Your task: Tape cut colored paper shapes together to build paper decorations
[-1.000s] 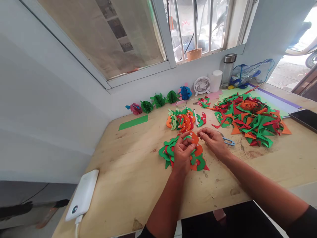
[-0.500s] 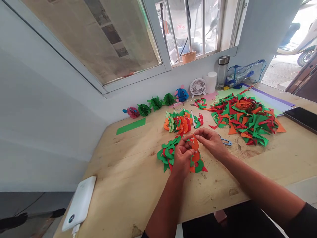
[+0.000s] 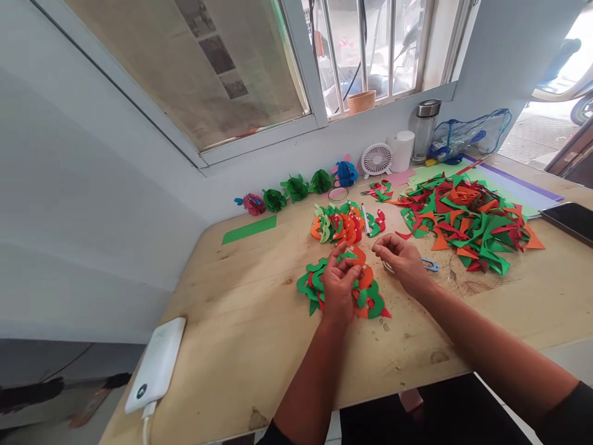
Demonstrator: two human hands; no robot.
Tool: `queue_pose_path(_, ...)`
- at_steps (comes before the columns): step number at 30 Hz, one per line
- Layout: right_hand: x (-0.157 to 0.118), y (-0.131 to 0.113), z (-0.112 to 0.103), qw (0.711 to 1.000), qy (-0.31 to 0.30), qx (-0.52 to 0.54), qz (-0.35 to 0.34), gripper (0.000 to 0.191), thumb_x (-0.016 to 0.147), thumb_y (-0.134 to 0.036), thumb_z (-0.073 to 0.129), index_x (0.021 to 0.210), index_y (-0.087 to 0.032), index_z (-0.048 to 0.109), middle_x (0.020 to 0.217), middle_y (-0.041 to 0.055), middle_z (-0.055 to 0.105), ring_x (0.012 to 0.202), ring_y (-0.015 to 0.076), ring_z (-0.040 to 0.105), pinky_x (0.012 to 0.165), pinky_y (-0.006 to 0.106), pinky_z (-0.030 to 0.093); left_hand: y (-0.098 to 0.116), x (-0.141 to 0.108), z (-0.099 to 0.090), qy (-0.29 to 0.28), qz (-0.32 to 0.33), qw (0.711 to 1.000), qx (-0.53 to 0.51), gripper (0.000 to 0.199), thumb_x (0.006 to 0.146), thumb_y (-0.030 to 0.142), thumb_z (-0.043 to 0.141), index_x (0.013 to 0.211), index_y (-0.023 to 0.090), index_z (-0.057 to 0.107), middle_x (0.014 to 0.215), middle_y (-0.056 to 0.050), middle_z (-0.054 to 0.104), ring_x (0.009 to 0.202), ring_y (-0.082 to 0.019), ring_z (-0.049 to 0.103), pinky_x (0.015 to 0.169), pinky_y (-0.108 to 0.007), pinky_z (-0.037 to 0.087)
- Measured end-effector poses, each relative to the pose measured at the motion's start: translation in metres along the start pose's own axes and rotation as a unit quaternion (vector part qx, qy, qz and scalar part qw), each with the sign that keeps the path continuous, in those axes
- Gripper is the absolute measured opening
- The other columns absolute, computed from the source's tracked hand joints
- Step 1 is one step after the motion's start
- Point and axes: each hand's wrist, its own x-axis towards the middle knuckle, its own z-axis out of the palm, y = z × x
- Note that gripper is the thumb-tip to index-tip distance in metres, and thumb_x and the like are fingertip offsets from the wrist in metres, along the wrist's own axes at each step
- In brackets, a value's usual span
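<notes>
My left hand (image 3: 340,284) is closed on an orange paper cut-out (image 3: 365,275), a curvy shape with small whitish squares on it. Beneath that hand lies a loose heap of green, red and orange paper cut-outs (image 3: 308,285). To the right, my right hand (image 3: 401,259) is pinched just apart from the orange piece; a tiny pale bit seems to show at its fingertips, too small to name. Behind my right hand lies a light-blue tool (image 3: 430,265), partly hidden. Beyond both hands sit another bunch of curvy cut-outs (image 3: 340,224) and a white pen (image 3: 365,220).
A large pile of paper scraps (image 3: 477,216) spreads at the right, near a black phone (image 3: 572,220). Along the wall stand folded paper figures (image 3: 295,187), a small fan (image 3: 377,160) and a glass bottle (image 3: 424,133). A white power bank (image 3: 156,364) lies at the left edge.
My right hand has pulled away from the orange cut-out, slightly rightward, leaving a gap. My left hand keeps hold of the piece. The whole view has shifted a little.
</notes>
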Motion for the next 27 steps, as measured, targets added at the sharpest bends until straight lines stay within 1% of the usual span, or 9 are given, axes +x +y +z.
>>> queue_pose_path(2,0.0,0.0,0.0,1.0,-0.011,0.013,0.013,0.027,0.07,-0.044,0.067,0.071,-0.019,0.058,0.063,-0.0023,0.053,0.058,0.0105,0.045,0.054,0.024,0.035,0.0,0.003,-0.002,0.052,0.019,0.998,0.005,0.061,0.063,0.021,0.071,0.121,0.02,0.051,0.075,0.001,0.062,0.06,-0.009,0.059,0.06,-0.022,0.047)
queue_pose_path(5,-0.002,-0.001,0.003,0.998,-0.059,0.018,0.033,0.027,0.068,-0.044,0.069,0.071,-0.019,0.059,0.068,-0.0005,0.059,0.063,0.0119,0.05,0.058,0.025,0.04,0.0,0.006,-0.004,0.106,0.037,0.994,0.014,0.057,0.065,0.023,0.07,0.118,0.019,0.051,0.077,0.0,0.064,0.061,-0.01,0.061,0.061,-0.022,0.049)
queue_pose_path(7,-0.005,-0.002,0.006,0.994,-0.103,0.019,0.045,0.027,0.068,-0.045,0.068,0.071,-0.019,0.06,0.07,0.0008,0.062,0.066,0.0135,0.054,0.06,0.027,0.042,0.001,0.006,-0.005,0.121,0.05,0.991,0.027,0.055,0.066,0.023,0.07,0.117,0.018,0.051,0.079,-0.001,0.065,0.064,-0.011,0.062,0.062,-0.022,0.049)
queue_pose_path(9,-0.008,-0.002,0.008,0.989,-0.138,0.021,0.054,0.027,0.069,-0.046,0.068,0.07,-0.02,0.06,0.07,0.0012,0.063,0.066,0.0146,0.056,0.06,0.027,0.044,0.002,0.004,-0.005,0.125,0.059,0.99,0.039,0.053,0.067,0.023,0.069,0.117,0.018,0.052,0.08,-0.002,0.065,0.067,-0.011,0.064,0.065,-0.023,0.049)
queue_pose_path(12,-0.011,0.0,0.011,0.985,-0.163,-0.001,0.06,0.026,0.07,-0.044,0.067,0.071,-0.019,0.06,0.064,-0.0002,0.061,0.059,0.0133,0.054,0.056,0.026,0.043,0.007,0.001,-0.002,0.125,0.061,0.989,0.049,0.051,0.068,0.023,0.069,0.116,0.018,0.053,0.08,-0.002,0.066,0.07,-0.012,0.065,0.068,-0.023,0.049)
queue_pose_path(15,-0.011,0.003,0.011,0.986,-0.155,-0.035,0.049,0.024,0.072,-0.042,0.065,0.071,-0.018,0.06,0.062,-0.0007,0.06,0.056,0.0122,0.052,0.053,0.025,0.042,0.009,0.0,0.001,0.119,0.054,0.99,0.043,0.051,0.068,0.023,0.069,0.116,0.017,0.053,0.078,-0.002,0.067,0.067,-0.012,0.064,0.066,-0.024,0.05)
queue_pose_path(19,-0.008,0.003,0.008,0.991,-0.108,-0.083,0.015,0.023,0.073,-0.041,0.063,0.071,-0.018,0.062,0.064,0.0002,0.061,0.058,0.0125,0.052,0.055,0.026,0.04,0.006,0.001,0.002,0.098,0.035,0.994,0.03,0.051,0.067,0.025,0.07,0.115,0.016,0.055,0.077,-0.003,0.068,0.063,-0.012,0.063,0.062,-0.023,0.05)
queue_pose_path(22,-0.006,0.001,0.006,0.991,-0.075,-0.11,-0.006,0.022,0.072,-0.04,0.064,0.07,-0.018,0.062,0.065,0.0004,0.06,0.058,0.0123,0.05,0.056,0.027,0.039,0.002,0.002,0.001,0.072,0.014,0.997,0.031,0.046,0.065,0.028,0.072,0.107,0.016,0.058,0.074,-0.003,0.067,0.059,-0.011,0.062,0.057,-0.022,0.049)
queue_pose_path(27,-0.004,0.001,0.004,0.993,-0.042,-0.109,-0.017,0.023,0.072,-0.041,0.063,0.071,-0.018,0.062,0.066,0.0009,0.06,0.059,0.0128,0.05,0.058,0.028,0.041,0.001,0.0,0.003,0.021,-0.041,0.998,0.03,0.034,0.064,0.034,0.072,0.089,0.014,0.06,0.064,-0.001,0.063,0.051,-0.012,0.06,0.047,-0.022,0.046)
